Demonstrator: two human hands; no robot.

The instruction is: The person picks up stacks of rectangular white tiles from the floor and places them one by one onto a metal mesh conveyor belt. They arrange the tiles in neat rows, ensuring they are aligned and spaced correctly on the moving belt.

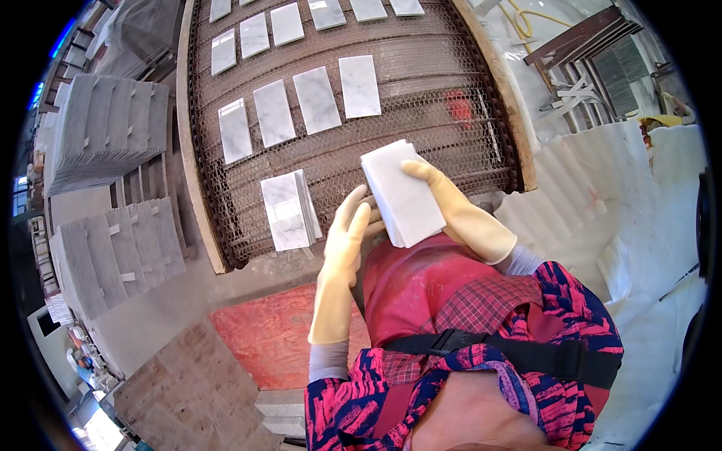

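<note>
A stack of white marble tiles (402, 197) is held tilted at the near end of a mesh conveyor. My right hand (468, 218), in a cream rubber glove, grips this stack along its right side, thumb over the top tile. In a matching glove, my left hand (344, 244) has its fingers stretched out and apart beside the stack's left edge; whether the fingertips touch it I cannot tell. Just left of that hand, a smaller pile of grey-veined tiles (284, 212) lies on the conveyor mesh (331, 161).
Single marble tiles (317, 99) lie in rows farther up the conveyor, between wooden side rails (197, 173). Large stacks of grey slabs (113, 124) stand at the left. White sheeting (594, 195) spreads on the right. A red board (271, 331) lies near my left side.
</note>
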